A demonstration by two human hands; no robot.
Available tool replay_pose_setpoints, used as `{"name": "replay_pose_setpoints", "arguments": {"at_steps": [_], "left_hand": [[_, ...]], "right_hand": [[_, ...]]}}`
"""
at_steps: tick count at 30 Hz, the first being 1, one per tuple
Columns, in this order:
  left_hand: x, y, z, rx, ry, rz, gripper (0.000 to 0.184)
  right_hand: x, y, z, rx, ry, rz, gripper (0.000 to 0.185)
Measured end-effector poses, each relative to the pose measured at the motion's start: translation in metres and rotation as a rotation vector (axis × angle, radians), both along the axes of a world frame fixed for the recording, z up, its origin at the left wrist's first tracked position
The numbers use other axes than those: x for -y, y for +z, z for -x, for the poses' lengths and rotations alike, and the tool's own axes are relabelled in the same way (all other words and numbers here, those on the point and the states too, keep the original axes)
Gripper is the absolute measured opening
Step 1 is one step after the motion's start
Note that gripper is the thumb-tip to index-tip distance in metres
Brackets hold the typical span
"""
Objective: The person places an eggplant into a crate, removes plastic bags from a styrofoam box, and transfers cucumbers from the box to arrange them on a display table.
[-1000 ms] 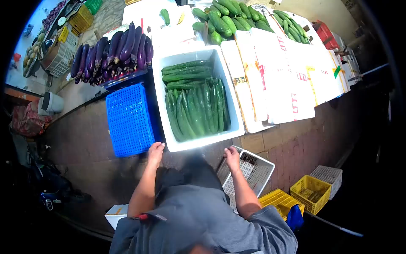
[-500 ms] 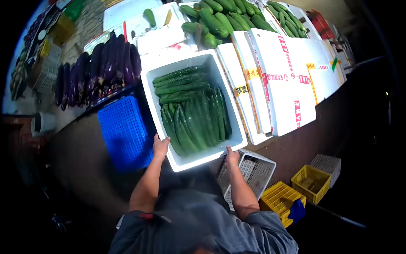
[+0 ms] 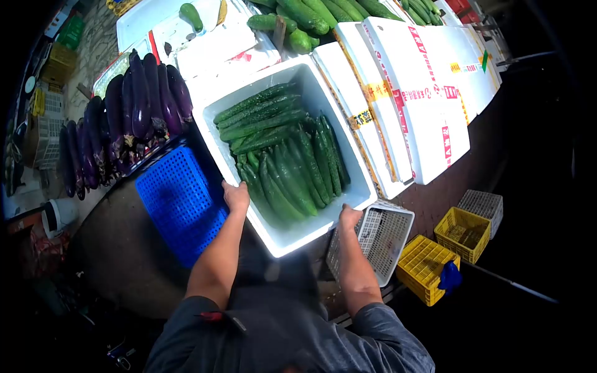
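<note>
Above brown floor, left hand and right hand, fingers half-curled, gripped a white rectangular foam box of long green cucumbers, best held level.

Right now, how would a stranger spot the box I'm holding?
Find the purple eggplants at left. Just right of them, your left hand and right hand grip a white foam box. Unlike the taped white slabs beside it, this one holds long green cucumbers.
</note>
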State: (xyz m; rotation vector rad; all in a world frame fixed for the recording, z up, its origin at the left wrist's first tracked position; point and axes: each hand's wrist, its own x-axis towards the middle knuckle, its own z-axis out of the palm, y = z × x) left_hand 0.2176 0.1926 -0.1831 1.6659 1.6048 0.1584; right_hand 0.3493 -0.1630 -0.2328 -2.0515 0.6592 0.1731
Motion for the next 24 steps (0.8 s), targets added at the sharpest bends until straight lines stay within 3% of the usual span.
{"name": "replay_pose_setpoints", "arguments": {"at_steps": [4, 7, 10, 11, 14, 18, 19, 23, 24], "left_hand": [[0.0, -0.009, -0.001, -0.018, -0.013, -0.032, 0.069], [0.002, -0.002, -0.002, 0.018, 0.0, -0.012, 0.066], [0.003, 0.003, -0.005, -0.03, 0.013, -0.028, 0.064], [0.003, 0.002, -0.006, -0.042, 0.016, -0.03, 0.064], [0.002, 0.002, -0.003, -0.054, 0.007, -0.035, 0.059], [0.008, -0.007, 0.011, -0.02, -0.02, -0.071, 0.056], [0.01, -0.011, 0.015, -0.012, -0.023, -0.067, 0.056], [0.034, -0.009, 0.036, -0.029, -0.041, -0.1, 0.056], [0.038, -0.011, 0.043, 0.0, -0.049, -0.091, 0.056]], "right_hand": [[-0.003, 0.007, -0.001, -0.028, 0.018, 0.089, 0.046], [0.002, -0.017, -0.004, 0.009, -0.044, 0.27, 0.03], [-0.003, -0.011, -0.003, 0.023, -0.059, 0.249, 0.031], [-0.01, 0.005, -0.004, -0.014, -0.052, 0.295, 0.033], [-0.001, 0.001, -0.002, -0.072, 0.002, 0.058, 0.054], [-0.009, 0.033, 0.011, -0.062, -0.033, 0.045, 0.056], [-0.003, 0.02, 0.01, -0.09, -0.039, 0.16, 0.046], [0.031, -0.006, 0.035, -0.04, -0.024, 0.021, 0.06], [0.035, 0.009, 0.043, -0.102, 0.016, 0.128, 0.059]]}}
